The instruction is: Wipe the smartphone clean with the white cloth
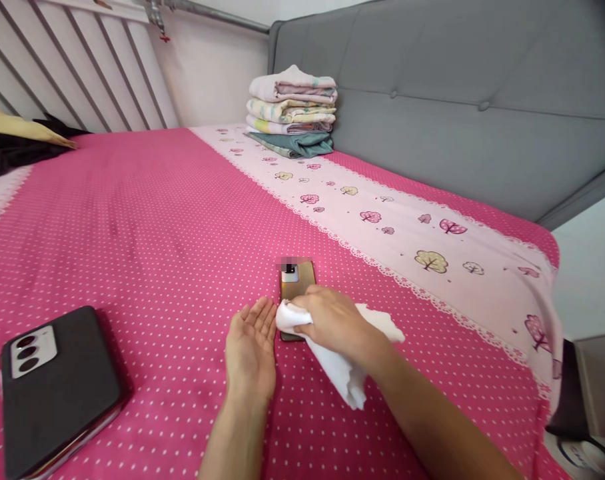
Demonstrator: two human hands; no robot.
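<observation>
A gold phone (299, 283) lies on the pink dotted bedspread, its camera end pointing away from me. My right hand (332, 320) grips a white cloth (342, 373) and presses a bunched part of it over the phone's lower half, which is partly hidden. The rest of the cloth hangs out below and to the right of that hand. Close along the phone's left side, my left hand (252, 343) rests palm up with its fingers stretched out and nothing in it.
A large black phone (62, 393) with several lenses lies at the near left. Folded bedding (292, 110) is stacked by the grey headboard (432, 87). Black and yellow cloth (22, 137) lies at the far left, below a radiator (72, 67). The bed's edge (557, 347) drops away at right.
</observation>
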